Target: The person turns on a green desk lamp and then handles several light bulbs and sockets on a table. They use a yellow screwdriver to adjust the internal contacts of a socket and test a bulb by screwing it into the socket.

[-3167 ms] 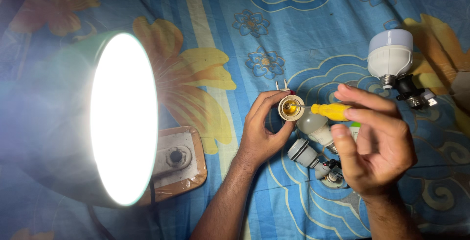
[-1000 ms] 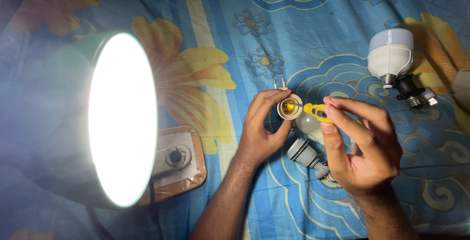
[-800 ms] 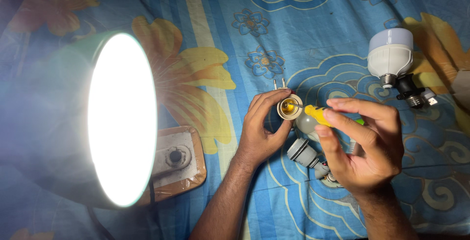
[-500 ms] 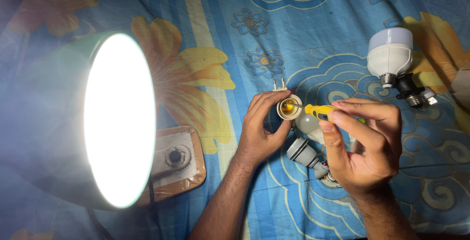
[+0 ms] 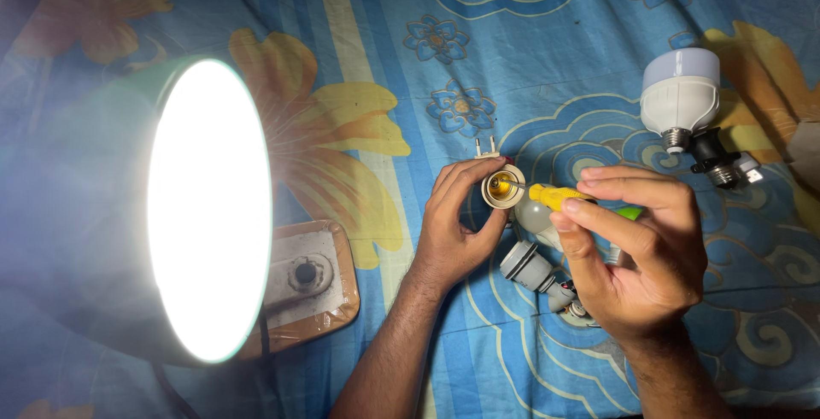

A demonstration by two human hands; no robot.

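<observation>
Blue patterned cloth (image 5: 564, 35), printed with yellow and orange flowers and pale swirls, covers the whole surface under the work. At far left a large lit lamp (image 5: 209, 210) glares white from its round face, washing out that side of the scene, and a dark cord trails from under it toward the lower edge. Just right of the lamp lies a flat brown plate (image 5: 312, 278) with a grey round fitting at its middle. Near the centre, the left hand (image 5: 453, 231) is closed around a small round bulb socket (image 5: 502, 188), thumb and fingers curled about its rim, its brassy inside turned toward the camera and two metal prongs showing at its upper left. Into the socket's mouth points the thin metal tip of a yellow-handled screwdriver (image 5: 555, 197), which the right hand (image 5: 636, 252) grips between thumb and fingertips; a bit of green shows behind the fingers. Below the screwdriver, on the cloth between the two hands, rest a pale bulb (image 5: 534, 216) and a grey socket part (image 5: 528, 265), partly hidden by the right hand. At upper right, well apart from the hands, a white bulb (image 5: 681, 90) lies with its screw base beside a black socket (image 5: 716, 158).
</observation>
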